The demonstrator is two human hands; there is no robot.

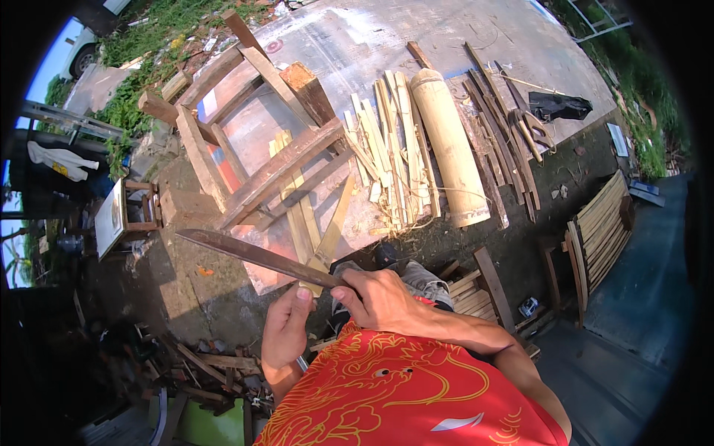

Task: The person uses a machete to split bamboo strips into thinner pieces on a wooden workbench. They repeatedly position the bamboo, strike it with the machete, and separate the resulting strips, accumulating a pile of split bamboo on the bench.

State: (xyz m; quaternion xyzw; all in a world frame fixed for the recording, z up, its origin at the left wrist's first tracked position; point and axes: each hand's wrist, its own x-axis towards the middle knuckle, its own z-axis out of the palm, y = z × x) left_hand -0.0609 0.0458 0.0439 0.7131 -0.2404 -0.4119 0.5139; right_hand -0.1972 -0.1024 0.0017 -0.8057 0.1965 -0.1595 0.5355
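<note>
My right hand (379, 299) is closed round the near end of a long machete (260, 256), its dark, rusty blade reaching out to the left. My left hand (286, 327) is pinched at the near end of a pale bamboo strip (336, 223), thumb on top. The blade lies across this strip just beyond my left thumb. The strip slants up and away over more split bamboo lengths (297, 215), which run beneath a wooden frame (286, 175). The frame is made of thick, weathered beams. My right fingers hide the machete's handle.
Right of the frame lie a bundle of split bamboo (390, 149), a thick bamboo pole (450, 149) and dark wooden slats (502, 134). A black bag (559, 106) sits farther right. A small stool (141, 206) stands left; scrap wood (216, 368) covers the ground nearby.
</note>
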